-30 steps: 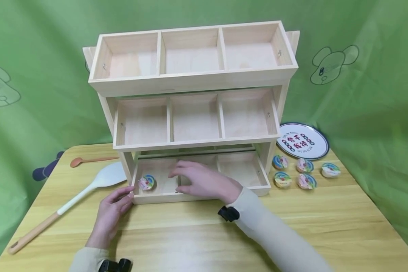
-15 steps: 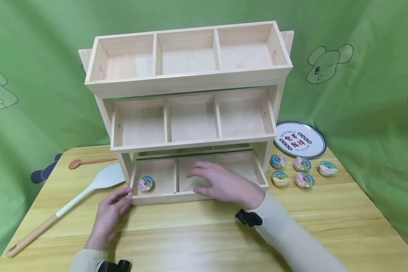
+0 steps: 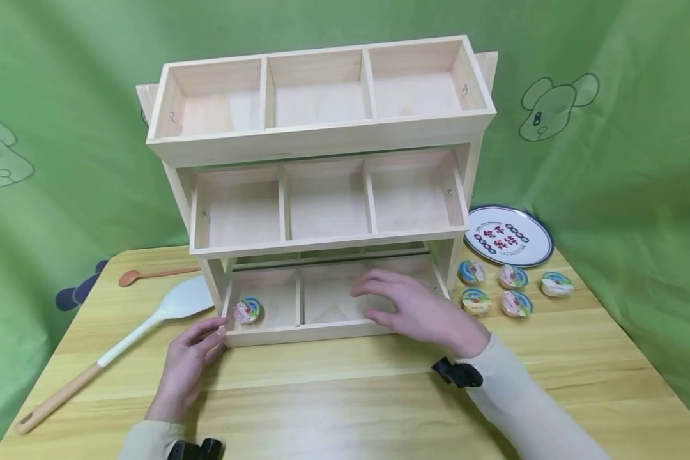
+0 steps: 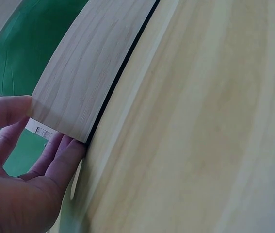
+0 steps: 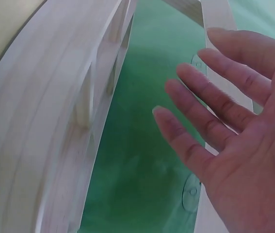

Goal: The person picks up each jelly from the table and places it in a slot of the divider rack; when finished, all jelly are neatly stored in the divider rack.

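Over the bottom tray [image 3: 310,332], loose empty right grip [image 3: 416,310] clear of edges, left grip [image 3: 187,359] round left corner.

Pale glare on the tabletop [image 3: 322,409]

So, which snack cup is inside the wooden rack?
The snack cup in the bottom tray's left compartment; the other five cups sit on the table.
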`<act>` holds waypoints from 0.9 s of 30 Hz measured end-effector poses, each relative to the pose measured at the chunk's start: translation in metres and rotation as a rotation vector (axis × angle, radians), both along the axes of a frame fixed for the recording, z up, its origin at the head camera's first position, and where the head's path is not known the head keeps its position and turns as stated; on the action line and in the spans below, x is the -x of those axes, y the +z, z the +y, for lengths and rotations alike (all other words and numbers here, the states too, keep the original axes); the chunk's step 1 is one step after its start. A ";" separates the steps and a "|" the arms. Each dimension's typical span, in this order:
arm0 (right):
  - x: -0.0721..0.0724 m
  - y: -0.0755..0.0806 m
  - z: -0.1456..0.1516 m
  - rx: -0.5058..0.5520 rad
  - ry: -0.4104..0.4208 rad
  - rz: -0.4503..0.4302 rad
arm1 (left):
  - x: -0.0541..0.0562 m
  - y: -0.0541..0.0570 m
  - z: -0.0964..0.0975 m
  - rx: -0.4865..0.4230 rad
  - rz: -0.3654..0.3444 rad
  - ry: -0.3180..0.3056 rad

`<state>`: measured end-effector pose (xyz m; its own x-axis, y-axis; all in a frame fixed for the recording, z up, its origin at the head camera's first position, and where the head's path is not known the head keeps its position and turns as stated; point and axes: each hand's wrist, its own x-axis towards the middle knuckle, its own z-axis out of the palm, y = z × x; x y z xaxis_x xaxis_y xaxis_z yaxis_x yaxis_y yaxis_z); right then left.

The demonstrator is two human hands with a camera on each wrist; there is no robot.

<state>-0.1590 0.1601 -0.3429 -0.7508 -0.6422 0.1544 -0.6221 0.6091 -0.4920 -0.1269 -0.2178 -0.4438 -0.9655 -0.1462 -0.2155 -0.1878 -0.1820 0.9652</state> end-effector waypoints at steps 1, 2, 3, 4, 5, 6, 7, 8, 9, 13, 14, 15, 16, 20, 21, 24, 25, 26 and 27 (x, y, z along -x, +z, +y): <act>-0.001 0.000 0.003 0.001 -0.011 0.001 | 0.000 0.000 0.000 -0.002 0.001 0.000; -0.001 0.000 0.007 0.006 -0.021 -0.001 | 0.000 0.000 0.000 -0.001 0.002 0.000; -0.002 0.000 0.010 0.015 -0.027 0.002 | 0.000 0.000 0.000 0.003 0.003 -0.001; -0.002 0.000 0.014 0.027 -0.032 0.007 | 0.000 0.000 0.000 0.003 0.003 0.000; -0.002 -0.001 0.018 0.035 -0.038 0.014 | -0.001 0.000 0.000 0.003 0.003 0.001; -0.002 -0.002 0.022 0.045 -0.043 0.022 | -0.001 0.000 0.000 0.003 0.002 0.002; -0.002 -0.002 0.025 0.056 -0.047 0.028 | -0.001 -0.001 0.000 0.005 0.001 0.000; -0.002 -0.003 0.029 0.066 -0.052 0.030 | -0.001 -0.001 -0.001 0.006 0.001 0.000; -0.002 -0.003 0.034 0.072 -0.059 0.034 | -0.001 -0.001 -0.001 0.007 0.001 0.000; -0.003 -0.005 0.048 0.077 -0.092 0.039 | -0.001 -0.002 -0.001 0.003 -0.004 0.000; -0.004 -0.005 0.052 0.077 -0.101 0.037 | -0.001 -0.002 -0.001 0.002 -0.006 0.002; -0.005 -0.004 0.055 0.076 -0.114 0.033 | -0.001 -0.001 -0.001 0.001 -0.007 0.003; -0.005 -0.004 0.058 0.074 -0.123 0.029 | -0.001 -0.001 -0.001 -0.001 -0.009 0.003; -0.009 -0.002 0.069 0.082 -0.152 0.014 | -0.001 -0.001 -0.001 0.003 -0.005 0.001; -0.009 -0.002 0.072 0.086 -0.157 0.019 | -0.001 -0.001 -0.001 0.003 -0.004 0.000; -0.012 -0.001 0.080 0.097 -0.164 0.059 | -0.001 -0.001 -0.001 0.013 0.002 -0.003; -0.012 -0.001 0.084 0.103 -0.166 0.071 | 0.000 -0.001 -0.001 0.014 0.001 -0.003; -0.013 -0.001 0.087 0.108 -0.166 0.087 | 0.000 -0.001 0.000 0.015 0.001 -0.002; -0.014 -0.001 0.091 0.114 -0.167 0.096 | 0.000 -0.001 0.000 0.018 0.000 -0.003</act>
<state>-0.1455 0.2510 -0.3439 -0.8234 -0.4848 0.2950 -0.5650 0.6513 -0.5065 -0.1265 -0.2180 -0.4446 -0.9660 -0.1474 -0.2124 -0.1879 -0.1636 0.9685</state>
